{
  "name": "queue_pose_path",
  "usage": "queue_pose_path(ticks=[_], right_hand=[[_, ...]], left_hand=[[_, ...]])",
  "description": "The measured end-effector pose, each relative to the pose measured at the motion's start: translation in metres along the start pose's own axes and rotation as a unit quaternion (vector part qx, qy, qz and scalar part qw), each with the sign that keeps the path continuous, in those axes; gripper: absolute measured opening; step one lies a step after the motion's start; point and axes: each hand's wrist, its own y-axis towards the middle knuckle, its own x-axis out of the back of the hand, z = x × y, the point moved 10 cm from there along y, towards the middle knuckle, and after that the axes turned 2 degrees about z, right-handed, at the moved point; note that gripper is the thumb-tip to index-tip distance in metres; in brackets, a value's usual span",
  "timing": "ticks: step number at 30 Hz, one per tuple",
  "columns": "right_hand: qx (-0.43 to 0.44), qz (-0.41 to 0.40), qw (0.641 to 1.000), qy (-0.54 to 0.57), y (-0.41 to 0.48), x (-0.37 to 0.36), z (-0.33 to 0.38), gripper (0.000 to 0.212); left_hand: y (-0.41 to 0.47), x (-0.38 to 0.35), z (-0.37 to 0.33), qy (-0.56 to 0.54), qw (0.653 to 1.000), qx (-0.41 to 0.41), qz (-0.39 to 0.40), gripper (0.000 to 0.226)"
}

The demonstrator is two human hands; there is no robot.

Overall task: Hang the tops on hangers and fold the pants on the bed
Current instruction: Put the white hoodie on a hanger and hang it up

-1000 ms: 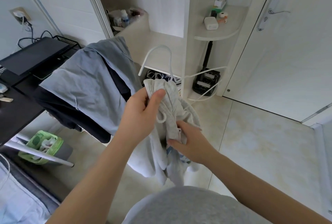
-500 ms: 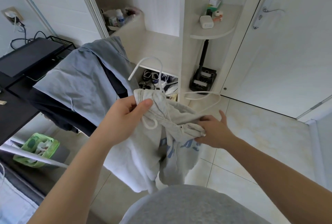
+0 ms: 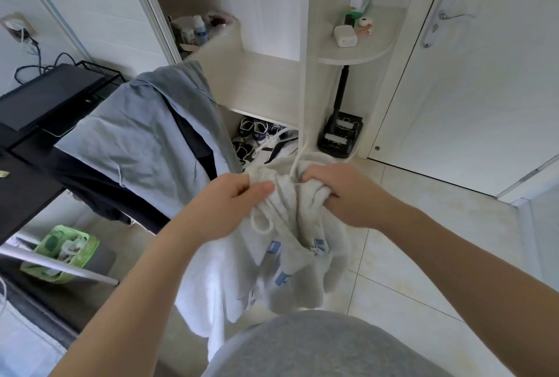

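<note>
A light grey hooded top (image 3: 290,258) with blue letters and a white drawstring hangs in front of me. My left hand (image 3: 233,198) grips its neck edge on the left. My right hand (image 3: 335,186) grips bunched fabric on the right, fingers curled into the cloth. A white hanger (image 3: 298,157) is mostly hidden inside the top; only part of its hook shows above the fabric between my hands. A blue-grey garment (image 3: 142,140) and a dark one (image 3: 90,186) lie draped over a chair at the left.
An open white wardrobe (image 3: 272,80) holds shoes (image 3: 257,134) on its bottom shelf. A closed white door (image 3: 484,74) is at the right. A black desk (image 3: 27,177) stands at the left, a green bin (image 3: 60,252) below it. Tiled floor (image 3: 423,240) lies ahead.
My right hand rose from the side of the top to its neck and curled into the fabric. The hanger sank into the top; its hook and arm showed more before.
</note>
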Motion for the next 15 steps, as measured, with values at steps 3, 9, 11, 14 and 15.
queue_pose_path(ticks=[3,9,11,14,15], right_hand=[[0.001,0.013,0.998,0.069,0.004,0.001,0.024,0.018],[-0.062,0.009,0.981,0.182,-0.004,0.022,0.000,0.018],[-0.082,-0.007,0.977,0.195,-0.009,0.035,-0.014,0.021],[-0.106,0.024,0.972,0.207,-0.016,0.039,-0.025,0.024],[-0.101,0.052,0.972,0.205,-0.017,0.035,-0.022,0.028]], left_hand=[[0.004,0.002,-0.009,0.005,0.999,-0.019,-0.032,0.066],[-0.006,0.019,-0.005,-0.067,0.994,-0.085,-0.004,0.072],[-0.011,0.036,0.004,-0.068,0.993,-0.094,-0.023,0.056],[-0.013,0.054,0.017,-0.118,0.988,-0.084,-0.061,0.023],[-0.011,0.055,0.020,-0.118,0.987,-0.083,-0.066,0.021]])
